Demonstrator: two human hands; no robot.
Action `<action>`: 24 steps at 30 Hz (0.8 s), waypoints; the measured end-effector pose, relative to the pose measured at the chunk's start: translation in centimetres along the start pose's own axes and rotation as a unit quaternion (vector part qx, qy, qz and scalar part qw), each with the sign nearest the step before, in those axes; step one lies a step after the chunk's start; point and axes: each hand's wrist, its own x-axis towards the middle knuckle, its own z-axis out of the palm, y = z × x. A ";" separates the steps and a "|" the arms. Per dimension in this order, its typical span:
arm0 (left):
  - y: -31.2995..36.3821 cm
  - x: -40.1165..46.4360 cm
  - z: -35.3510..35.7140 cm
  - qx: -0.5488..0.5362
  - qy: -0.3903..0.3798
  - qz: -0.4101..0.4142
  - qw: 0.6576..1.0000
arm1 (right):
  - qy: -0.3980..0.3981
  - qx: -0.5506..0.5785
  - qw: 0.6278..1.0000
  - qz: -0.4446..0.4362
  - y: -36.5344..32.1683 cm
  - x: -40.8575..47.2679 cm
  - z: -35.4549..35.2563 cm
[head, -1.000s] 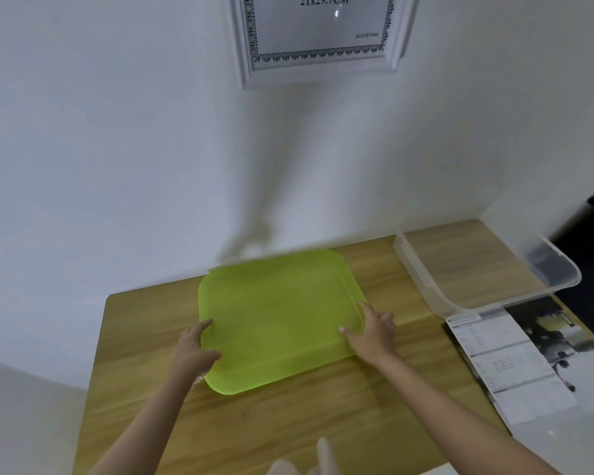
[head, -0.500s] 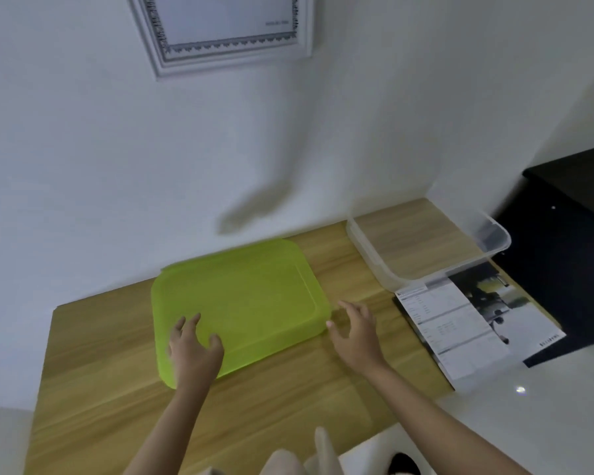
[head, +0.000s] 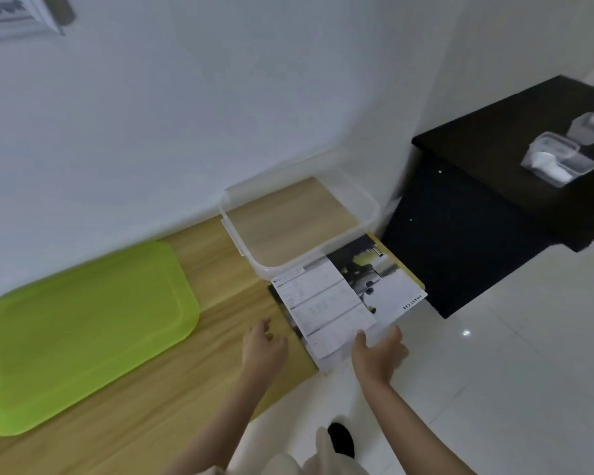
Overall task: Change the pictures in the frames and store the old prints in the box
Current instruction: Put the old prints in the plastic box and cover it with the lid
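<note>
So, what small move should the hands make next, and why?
Probably lift the prints off the table. The right hand already grips their overhanging near edge, thumb on top, and the left hand hovers beside them. The clear box sits open just behind.

Pale wood-grain table top (head: 144, 399), smooth and matt. On its left, translucent lime-green plastic lid (head: 83, 334), smooth with a soft sheen. At far right, clear plastic box (head: 367, 204), slightly frosted. Near it, thin glossy paper prints (head: 336, 303), grey and black printed. Right of the table, matt black cabinet (head: 477, 214). Below, glossy white floor tiles (head: 511, 371).
</note>
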 end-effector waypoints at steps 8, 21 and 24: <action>2.5 1.8 5.8 -0.009 0.050 -0.045 0.998 | -0.130 0.015 0.991 -0.031 0.7 5.5 -1.5; 4.4 2.4 7.6 -0.130 0.103 -0.106 0.980 | -0.181 0.088 0.979 -0.009 0.8 7.4 -3.2; 4.7 1.9 7.8 -0.169 0.095 -0.104 0.976 | -0.183 0.119 0.976 -0.003 1.1 7.7 -3.6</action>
